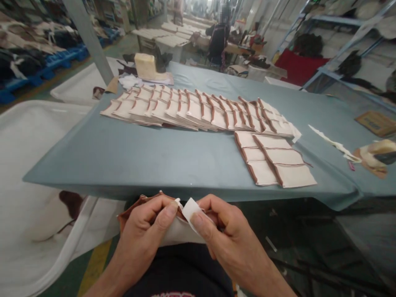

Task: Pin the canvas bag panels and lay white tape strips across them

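Just in front of the table's near edge, a cream fabric piece with brown edging [176, 232] is held between both hands, partly hidden by them. My left hand [148, 222] pinches its brown edge, and a small white tip sticks out by the thumb. Between the thumb and fingers of my right hand [222, 225] is a small white tag or strip [192, 208], right beside the left fingertips. Whether the strip is joined to the fabric, I cannot tell.
Overlapping cream panels with brown edging [198, 107] lie across the blue-grey table [148, 161]. Two more panels [275, 161] lie nearer. White bins [31, 156] stand left. A foam block [145, 66], tape dispenser [379, 154] and cardboard box [375, 123] rest on the table. A person [218, 41] is behind.
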`<state>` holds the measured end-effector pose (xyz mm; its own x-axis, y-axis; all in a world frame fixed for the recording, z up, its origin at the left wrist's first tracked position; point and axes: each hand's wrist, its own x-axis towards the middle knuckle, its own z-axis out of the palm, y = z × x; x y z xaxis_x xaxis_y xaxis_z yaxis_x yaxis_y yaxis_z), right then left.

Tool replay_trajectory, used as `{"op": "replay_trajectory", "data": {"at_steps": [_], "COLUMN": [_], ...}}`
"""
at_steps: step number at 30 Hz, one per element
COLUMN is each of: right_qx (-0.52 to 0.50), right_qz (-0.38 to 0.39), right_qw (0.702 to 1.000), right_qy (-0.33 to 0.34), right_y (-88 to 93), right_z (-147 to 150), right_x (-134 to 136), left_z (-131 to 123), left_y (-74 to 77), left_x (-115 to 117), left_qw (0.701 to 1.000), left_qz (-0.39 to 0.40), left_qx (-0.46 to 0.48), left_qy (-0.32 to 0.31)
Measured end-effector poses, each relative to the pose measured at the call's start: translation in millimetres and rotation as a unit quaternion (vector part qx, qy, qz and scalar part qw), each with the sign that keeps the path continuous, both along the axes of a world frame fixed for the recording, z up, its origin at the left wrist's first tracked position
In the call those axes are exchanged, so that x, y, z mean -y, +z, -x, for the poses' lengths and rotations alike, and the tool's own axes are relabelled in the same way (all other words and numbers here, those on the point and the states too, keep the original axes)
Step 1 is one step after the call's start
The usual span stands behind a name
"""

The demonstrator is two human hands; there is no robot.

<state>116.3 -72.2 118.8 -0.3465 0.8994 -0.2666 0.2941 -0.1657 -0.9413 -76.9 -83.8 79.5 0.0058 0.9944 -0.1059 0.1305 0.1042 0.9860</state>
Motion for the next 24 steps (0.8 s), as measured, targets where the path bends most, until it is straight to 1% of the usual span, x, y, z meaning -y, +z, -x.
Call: {"op": "replay_trajectory", "data": {"at_steps": [3,5,8,11,13,18,24], "right_qx": [0.020,0.034,0.046,0.066,0.084,0.137,0.183], "right_qz": [0.000,-0.015,-0.039,-0.056,-0.071,-0.091,-0.110], "right_qw": [1.000,0.999,0.998,0.996,0.994,0.986,0.975], "right_qy": [-0.009,-0.019,-0.018,-0.007,-0.012,-0.035,-0.058], "right_y": [-6.2,-8.1,-7.6,-5.8,-5.2,-6.3,-8.9], "right_z": [12,18,21,21,21,24,24], "right_x": [15,22,27,28,27,27,26], "left_z": [7,10,14,13,12,6,2], "left_y": [0.7,-1.5,-7.6,-11.0,-10.1,-6.1,-11.1], "left_x": [10,14,18,20,22,24,23], "left_qw": [0.998,0.998,0.999,0.999,0.999,1.000,1.000], "left_qz": [0.046,0.046,0.028,0.026,0.018,-0.010,0.002], "left_qx": [0.040,0.048,0.024,0.019,0.029,0.020,0.001], "left_qy": [0.011,-0.003,-0.012,-0.019,-0.026,-0.008,-0.002]}}
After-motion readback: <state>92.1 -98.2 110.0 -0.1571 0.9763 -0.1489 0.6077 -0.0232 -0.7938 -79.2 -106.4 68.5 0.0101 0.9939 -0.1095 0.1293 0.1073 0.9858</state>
